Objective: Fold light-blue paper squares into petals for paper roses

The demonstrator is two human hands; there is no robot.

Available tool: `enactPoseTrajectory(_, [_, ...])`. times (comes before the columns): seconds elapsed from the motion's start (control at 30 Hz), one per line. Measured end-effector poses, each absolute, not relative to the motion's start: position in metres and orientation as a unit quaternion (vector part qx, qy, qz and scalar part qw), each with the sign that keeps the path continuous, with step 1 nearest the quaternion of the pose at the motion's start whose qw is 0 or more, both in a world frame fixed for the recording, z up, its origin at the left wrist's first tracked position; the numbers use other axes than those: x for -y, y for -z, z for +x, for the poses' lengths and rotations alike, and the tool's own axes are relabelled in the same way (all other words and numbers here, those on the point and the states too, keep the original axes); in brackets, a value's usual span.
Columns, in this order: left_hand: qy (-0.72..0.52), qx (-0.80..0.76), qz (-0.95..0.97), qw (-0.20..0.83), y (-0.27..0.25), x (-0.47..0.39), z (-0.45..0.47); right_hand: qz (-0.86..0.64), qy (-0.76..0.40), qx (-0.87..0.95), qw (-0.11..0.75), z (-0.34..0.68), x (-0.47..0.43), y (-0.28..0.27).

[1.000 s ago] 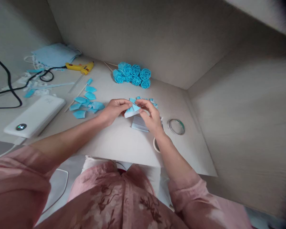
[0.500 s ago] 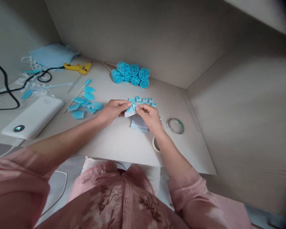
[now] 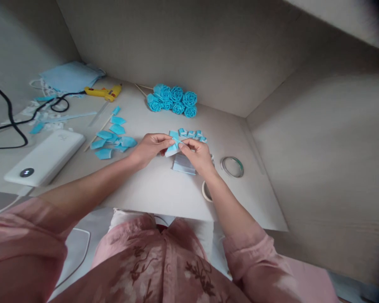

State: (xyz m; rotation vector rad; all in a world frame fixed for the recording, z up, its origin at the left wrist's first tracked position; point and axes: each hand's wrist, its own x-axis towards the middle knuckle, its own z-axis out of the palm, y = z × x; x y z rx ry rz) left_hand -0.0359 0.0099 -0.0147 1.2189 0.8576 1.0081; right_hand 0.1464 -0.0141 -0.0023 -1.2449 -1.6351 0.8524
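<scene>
A small piece of blue-and-white mask fabric (image 3: 173,149) is pinched between my two hands above the table. My left hand (image 3: 152,147) grips its left side with thumb and fingers, and my right hand (image 3: 197,154) pinches the right side. Just beyond my fingertips lie several small folded blue pieces (image 3: 192,134). A stack of grey-blue strips (image 3: 184,164) rests under my right hand. Left of my left hand, cut blue petals (image 3: 113,140) are spread about. Rolled blue fabric roses (image 3: 177,100) on wooden sticks lie at the back.
A yellow glue gun (image 3: 105,91) with a black cord lies near a pile of face masks (image 3: 70,76) and scraps. The white power bank (image 3: 47,156) sits at the left. On the right are a coil of wire (image 3: 232,167) and a tape roll (image 3: 206,192), partly covered by my forearm.
The fabric between my fingers has shifted slightly, its fold now looking flatter. Both hands stay in nearly the same place, and the view has moved a little.
</scene>
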Motion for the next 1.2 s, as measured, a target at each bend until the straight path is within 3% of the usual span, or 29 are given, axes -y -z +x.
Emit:
enactPoseTrajectory(0.37, [-0.445, -0.362, 0.543, 0.613, 0.014, -0.009, -0.034, -0.499, -0.371, 0.672, 0.403, 0.144, 0.019, -0.004])
enactPoseTrajectory(0.6, [-0.439, -0.388, 0.534, 0.609, 0.011, -0.007, -0.033, -0.506, -0.356, 0.637, 0.460, 0.150, 0.011, 0.005])
enactPoseTrajectory(0.93, [-0.382, -0.404, 0.591, 0.584, 0.007, -0.006, -0.034, -0.506, -0.313, 0.683, 0.423, 0.152, 0.014, -0.007])
enactPoseTrajectory(1.2, [-0.368, -0.411, 0.615, 0.563, 0.005, -0.005, -0.035, -0.489, -0.360, 0.670, 0.428, 0.156, 0.012, -0.003])
